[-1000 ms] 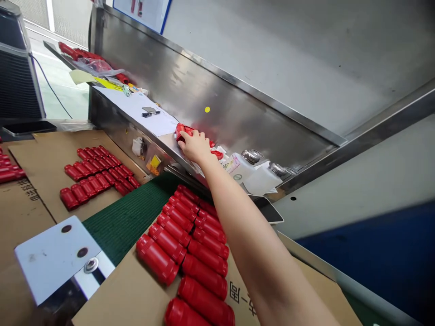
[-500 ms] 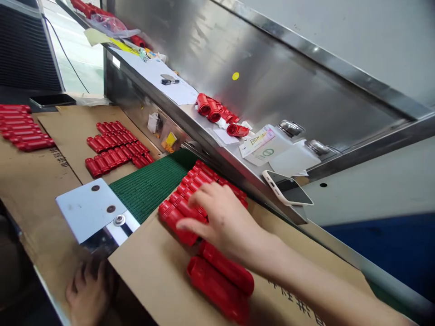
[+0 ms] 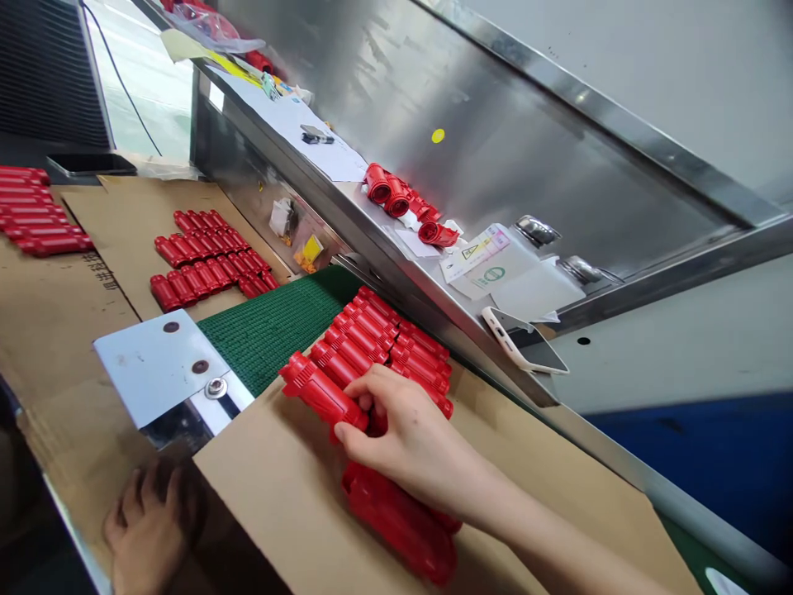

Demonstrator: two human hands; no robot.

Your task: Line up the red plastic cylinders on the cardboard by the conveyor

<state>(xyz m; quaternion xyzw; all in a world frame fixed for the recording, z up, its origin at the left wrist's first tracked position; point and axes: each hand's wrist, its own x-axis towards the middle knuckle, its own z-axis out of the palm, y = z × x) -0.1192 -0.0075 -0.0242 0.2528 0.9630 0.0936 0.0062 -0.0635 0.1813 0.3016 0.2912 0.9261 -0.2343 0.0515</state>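
Observation:
My right hand (image 3: 405,438) grips one red plastic cylinder (image 3: 319,392), its end lifted above the others. It comes from two rows of the same red cylinders (image 3: 384,343) lying side by side on a cardboard sheet (image 3: 278,512). More red cylinders (image 3: 400,521) lie under my wrist. My left hand (image 3: 145,533) rests at the bottom left, fingers spread on the dark edge below the cardboard, holding nothing.
A green conveyor belt (image 3: 266,326) runs between cardboard sheets, with a white metal plate (image 3: 154,364) at its end. Another batch of red cylinders (image 3: 204,264) lies further left. The steel shelf (image 3: 372,231) holds loose red cylinders (image 3: 396,198), papers and a phone (image 3: 524,339).
My right hand came down from the shelf's red pieces to the cardboard rows and closed on one cylinder, lifting its end. My left hand came into view at the bottom left.

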